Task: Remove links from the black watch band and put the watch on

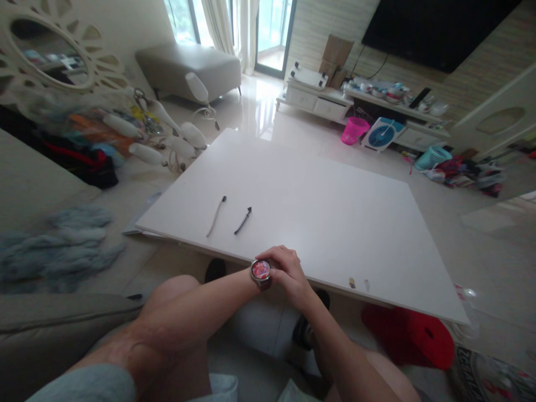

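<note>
A round watch [261, 270] with a lit red face sits on my left wrist. My right hand [288, 276] is closed about the watch, with its thumb at the near side and its fingers over the far side. My left hand [296, 255] lies mostly hidden behind the right one, so its fingers cannot be made out. Both are at the near edge of a white table [318, 212]. Beyond them on the table lie a toothbrush [215, 218] with a pale handle and dark head, and a short black stick-like tool [243, 221] with a small angled head.
Two small stickers or scraps [352, 283] lie near the table's front right. A red roll [412, 335] stands below that corner. A chandelier [180, 142] with white shades is beside the table's left edge. A pink basket [354, 130] and blue fan [382, 134] stand behind.
</note>
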`<control>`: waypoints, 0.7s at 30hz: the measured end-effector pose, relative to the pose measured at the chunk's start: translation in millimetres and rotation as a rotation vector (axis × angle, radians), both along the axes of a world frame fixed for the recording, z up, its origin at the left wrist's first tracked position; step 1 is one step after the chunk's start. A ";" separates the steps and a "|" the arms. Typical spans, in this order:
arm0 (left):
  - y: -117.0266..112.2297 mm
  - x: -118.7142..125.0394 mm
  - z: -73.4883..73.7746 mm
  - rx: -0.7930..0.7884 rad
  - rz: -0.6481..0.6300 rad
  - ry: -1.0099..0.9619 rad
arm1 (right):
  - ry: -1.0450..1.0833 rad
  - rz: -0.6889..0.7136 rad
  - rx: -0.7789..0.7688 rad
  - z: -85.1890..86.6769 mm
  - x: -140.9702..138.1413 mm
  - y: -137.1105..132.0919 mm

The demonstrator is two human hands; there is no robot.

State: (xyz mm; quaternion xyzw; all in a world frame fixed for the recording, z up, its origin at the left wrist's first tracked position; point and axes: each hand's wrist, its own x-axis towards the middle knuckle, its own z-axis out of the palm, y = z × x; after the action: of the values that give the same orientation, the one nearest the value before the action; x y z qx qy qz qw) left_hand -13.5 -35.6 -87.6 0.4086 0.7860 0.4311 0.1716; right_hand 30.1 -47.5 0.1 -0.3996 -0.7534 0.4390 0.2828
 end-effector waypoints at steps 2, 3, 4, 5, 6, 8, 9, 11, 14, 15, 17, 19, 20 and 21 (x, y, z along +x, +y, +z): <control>-3.6 1.7 1.9 0.043 0.005 -0.051 | 0.004 -0.037 0.009 -1.3 -1.9 -0.4; -5.6 2.7 3.4 0.040 0.002 -0.075 | 0.002 -0.062 0.010 -1.9 -2.9 -0.7; -7.6 3.3 5.3 0.019 -0.007 -0.093 | -0.001 -0.088 0.009 -2.4 -3.8 -0.9; -9.7 3.3 7.7 -0.013 -0.017 -0.104 | -0.004 -0.108 0.006 -2.6 -4.6 -1.0; -12.0 2.7 10.6 -0.052 -0.028 -0.108 | -0.003 -0.122 0.002 -2.6 -5.2 -1.0; -17.4 -0.4 17.7 -0.100 -0.052 -0.102 | 0.004 -0.120 -0.011 -1.9 -5.5 -1.0; -20.5 -2.5 21.4 -0.097 -0.064 -0.095 | 0.011 -0.113 -0.016 -1.4 -5.3 -1.0; -26.7 -6.3 27.7 -0.062 -0.085 -0.080 | 0.026 -0.105 -0.026 -0.3 -4.4 -1.0; -32.1 -7.9 31.7 -0.003 -0.087 -0.088 | 0.040 -0.107 -0.026 -0.2 -3.1 -1.3; -32.2 -7.2 31.6 0.009 -0.082 -0.101 | 0.038 -0.105 -0.024 -0.7 -3.0 -1.4; -30.1 -5.2 30.0 0.029 -0.074 -0.125 | 0.025 -0.103 -0.016 -2.3 -3.2 -1.6; -27.1 -3.9 28.6 0.052 -0.065 -0.136 | 0.008 -0.121 -0.012 -4.2 -4.0 -1.6; -25.9 -3.9 28.5 0.058 -0.064 -0.133 | 0.003 -0.138 -0.016 -5.1 -4.6 -1.6; -25.1 -4.5 29.2 0.062 -0.064 -0.130 | 0.002 -0.158 -0.024 -5.9 -5.1 -1.5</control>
State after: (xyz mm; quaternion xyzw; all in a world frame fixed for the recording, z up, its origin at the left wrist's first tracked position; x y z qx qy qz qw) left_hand -18.0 -60.7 -58.4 0.4098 0.7460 0.4750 0.2232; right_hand 25.0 -49.0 -5.7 -0.4607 -0.7139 0.4245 0.3128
